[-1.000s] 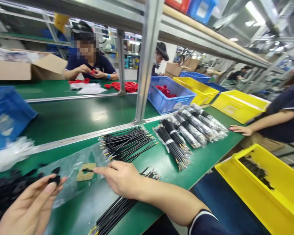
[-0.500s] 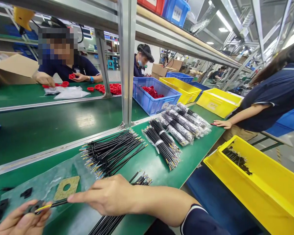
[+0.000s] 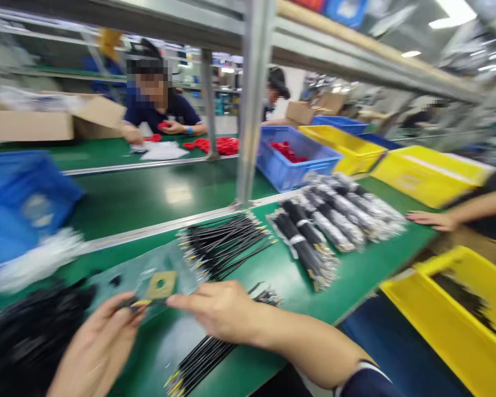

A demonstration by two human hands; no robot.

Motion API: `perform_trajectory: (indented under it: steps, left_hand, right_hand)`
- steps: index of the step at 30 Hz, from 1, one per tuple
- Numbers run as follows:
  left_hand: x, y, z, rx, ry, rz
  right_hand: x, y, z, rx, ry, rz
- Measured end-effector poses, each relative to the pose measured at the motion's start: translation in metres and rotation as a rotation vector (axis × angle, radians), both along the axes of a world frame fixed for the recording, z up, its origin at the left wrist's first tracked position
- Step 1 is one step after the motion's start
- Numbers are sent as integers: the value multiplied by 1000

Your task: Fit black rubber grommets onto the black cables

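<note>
My left hand is low at the left, its fingertips pinched on a small black part that meets a thin black wire. My right hand pinches the other end of that wire, just to the right. Under my right forearm lies a loose bunch of black wires. A clear plastic bag with a tan square card lies just beyond the hands. A heap of small black parts sits at the far left. The picture is smeared by motion.
Fanned black wires and tied or bagged wire bundles lie on the green bench. Blue bin and yellow bins stand behind; another yellow bin is lower right. A co-worker's hand rests at right. People work across the belt.
The view swung back left and up. Both hands rose in the picture, still pinching the part and wire together, now over the plastic bag by the tan card.
</note>
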State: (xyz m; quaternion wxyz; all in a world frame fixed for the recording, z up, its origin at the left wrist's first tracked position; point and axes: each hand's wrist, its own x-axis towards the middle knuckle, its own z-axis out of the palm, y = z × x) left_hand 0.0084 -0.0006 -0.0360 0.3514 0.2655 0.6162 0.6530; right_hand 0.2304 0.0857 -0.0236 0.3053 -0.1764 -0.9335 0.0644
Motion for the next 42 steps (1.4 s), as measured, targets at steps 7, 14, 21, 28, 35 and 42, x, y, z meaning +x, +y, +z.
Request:
perform_trajectory:
  steps: [7,14,21,28,35,42]
  left_hand:
    - [16,0,11,148,-374,-98]
    - [18,-4,6,194,-499,-190]
    - [18,-5,6,183,-508,-211]
    - [18,-4,8,175,-462,-164]
    - [14,-8,18,134,-233,-182]
    - [13,-10,16,17,-250,-272]
  right_hand:
    - [6,1,6,-86,214,212]
    - [16,-1,10,168,158,139]
    - [13,-1,12,257,150,80]
    - [22,0,12,372,28,96]
    - [23,2,15,346,56,112]
    - [28,7,18,424,38,125]
